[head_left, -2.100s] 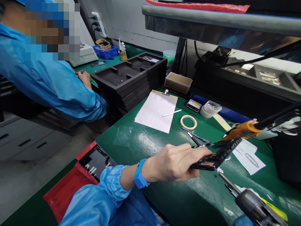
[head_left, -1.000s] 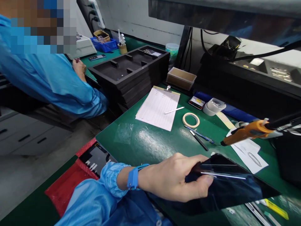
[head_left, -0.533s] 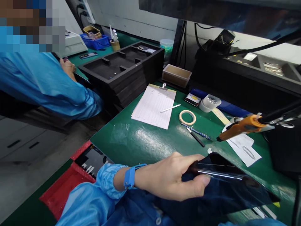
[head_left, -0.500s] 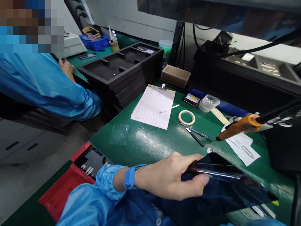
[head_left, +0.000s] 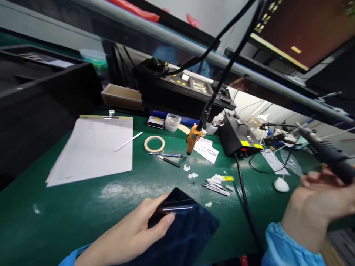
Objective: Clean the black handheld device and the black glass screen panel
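Observation:
My left hand (head_left: 138,229) grips a flat black glossy panel, like a tablet (head_left: 183,225), at its near left edge, thumb on top and fingers beneath. The panel is tilted above the green bench, and its lower part runs out of view. At the right, my right hand (head_left: 318,203), blurred, is closed around the black handle of a hot air gun (head_left: 327,151), whose nozzle points up and left. An orange electric screwdriver (head_left: 193,138) hangs from a black cable beyond the panel, touched by neither hand.
A clipboard with paper sheets (head_left: 102,151) and a tape roll (head_left: 154,144) lie at left. Tweezers (head_left: 216,189) and white scraps sit mid-bench. A black control box (head_left: 238,136) stands at back right, with a thick cable (head_left: 244,195) crossing the bench. A low shelf (head_left: 177,40) overhangs the back.
My view has swung right, and the co-worker has left the picture. The left hand keeps its hold on the panel. My right hand has come into view at the right with the hot air gun.

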A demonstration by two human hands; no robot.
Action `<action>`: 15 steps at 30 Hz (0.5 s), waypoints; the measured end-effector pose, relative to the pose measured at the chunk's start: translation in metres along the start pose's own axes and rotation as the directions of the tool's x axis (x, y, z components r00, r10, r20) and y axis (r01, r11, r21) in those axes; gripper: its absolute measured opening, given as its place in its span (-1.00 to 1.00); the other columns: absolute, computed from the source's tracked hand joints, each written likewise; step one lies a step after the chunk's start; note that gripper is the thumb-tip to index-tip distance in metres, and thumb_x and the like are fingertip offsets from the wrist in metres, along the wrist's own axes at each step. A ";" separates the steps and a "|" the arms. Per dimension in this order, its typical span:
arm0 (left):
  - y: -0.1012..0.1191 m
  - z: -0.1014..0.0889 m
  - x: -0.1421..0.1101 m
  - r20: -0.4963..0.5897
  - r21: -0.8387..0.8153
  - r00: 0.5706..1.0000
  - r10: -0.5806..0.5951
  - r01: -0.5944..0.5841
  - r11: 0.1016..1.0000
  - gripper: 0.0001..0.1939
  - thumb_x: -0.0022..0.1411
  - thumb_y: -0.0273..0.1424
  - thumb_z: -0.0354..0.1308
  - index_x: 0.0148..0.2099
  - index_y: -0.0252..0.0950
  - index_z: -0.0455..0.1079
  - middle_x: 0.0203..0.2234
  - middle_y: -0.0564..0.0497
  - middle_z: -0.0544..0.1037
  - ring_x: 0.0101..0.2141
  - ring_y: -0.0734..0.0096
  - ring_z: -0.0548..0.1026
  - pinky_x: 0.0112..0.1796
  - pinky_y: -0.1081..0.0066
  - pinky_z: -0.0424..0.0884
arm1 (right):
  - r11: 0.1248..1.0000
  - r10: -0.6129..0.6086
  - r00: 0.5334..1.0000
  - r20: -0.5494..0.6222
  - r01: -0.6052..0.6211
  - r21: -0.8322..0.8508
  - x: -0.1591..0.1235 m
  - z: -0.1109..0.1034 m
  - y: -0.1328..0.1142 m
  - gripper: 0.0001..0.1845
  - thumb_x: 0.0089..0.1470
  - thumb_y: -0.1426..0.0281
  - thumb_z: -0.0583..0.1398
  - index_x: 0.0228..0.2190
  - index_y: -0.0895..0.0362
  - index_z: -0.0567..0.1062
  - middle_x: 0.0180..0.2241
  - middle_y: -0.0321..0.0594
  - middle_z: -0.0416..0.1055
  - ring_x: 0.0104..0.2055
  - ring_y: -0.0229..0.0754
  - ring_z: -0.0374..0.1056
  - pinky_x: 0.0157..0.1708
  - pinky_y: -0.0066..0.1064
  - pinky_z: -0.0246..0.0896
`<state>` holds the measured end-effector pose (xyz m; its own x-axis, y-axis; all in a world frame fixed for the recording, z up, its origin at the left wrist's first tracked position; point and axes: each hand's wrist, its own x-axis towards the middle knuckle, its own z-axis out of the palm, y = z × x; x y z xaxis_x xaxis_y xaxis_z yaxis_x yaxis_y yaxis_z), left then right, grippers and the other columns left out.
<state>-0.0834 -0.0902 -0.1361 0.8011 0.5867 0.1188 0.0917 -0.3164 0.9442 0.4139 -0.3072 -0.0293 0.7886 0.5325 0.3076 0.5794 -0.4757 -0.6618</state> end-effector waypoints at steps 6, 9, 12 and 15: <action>0.008 -0.004 0.015 0.221 -0.034 0.975 -0.016 0.024 0.999 -0.54 0.65 -0.04 0.15 0.31 -0.15 0.66 -0.06 -0.02 0.80 -0.10 0.19 0.73 0.01 0.34 0.72 | 0.903 0.266 0.929 -0.258 -0.146 0.404 0.045 0.038 -0.023 -0.20 0.67 -0.16 -0.24 -0.02 0.14 0.53 -0.16 -0.17 0.45 -0.24 -0.24 0.53 -0.27 -0.37 0.45; 0.009 0.001 0.020 0.296 -0.051 0.952 -0.075 0.094 0.994 -0.49 0.63 0.01 0.11 0.29 -0.17 0.65 -0.04 -0.05 0.79 -0.06 0.14 0.71 0.07 0.28 0.70 | 0.871 0.347 0.901 -0.262 -0.205 0.447 0.064 0.061 -0.015 -0.45 0.68 -0.04 0.09 -0.01 0.17 0.59 -0.16 -0.19 0.53 -0.28 -0.26 0.50 -0.29 -0.40 0.47; 0.005 0.010 0.023 0.361 -0.015 0.918 -0.163 0.180 0.984 -0.46 0.59 0.03 0.10 0.30 -0.19 0.62 -0.06 -0.07 0.75 -0.05 0.13 0.66 0.10 0.28 0.66 | 0.857 0.356 0.900 -0.253 -0.206 0.473 0.074 0.081 -0.004 -0.61 0.55 0.06 0.33 0.03 0.15 0.58 -0.13 -0.22 0.55 -0.29 -0.23 0.48 -0.31 -0.38 0.51; 0.006 0.016 0.026 0.412 0.006 0.893 -0.179 0.193 0.981 -0.48 0.57 0.03 0.10 0.19 -0.23 0.64 -0.11 -0.06 0.72 -0.12 0.18 0.59 0.00 0.35 0.63 | 0.867 0.274 0.939 -0.207 -0.149 0.475 0.078 0.095 0.005 -0.63 0.56 0.08 0.32 0.05 0.14 0.58 -0.11 -0.20 0.56 -0.26 -0.22 0.50 -0.28 -0.35 0.54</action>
<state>-0.0523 -0.0886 -0.1324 0.9432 0.2732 -0.1891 0.2483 -0.2011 0.9476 0.4584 -0.2014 -0.0737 0.9422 0.2243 0.2490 0.2875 -0.1594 -0.9444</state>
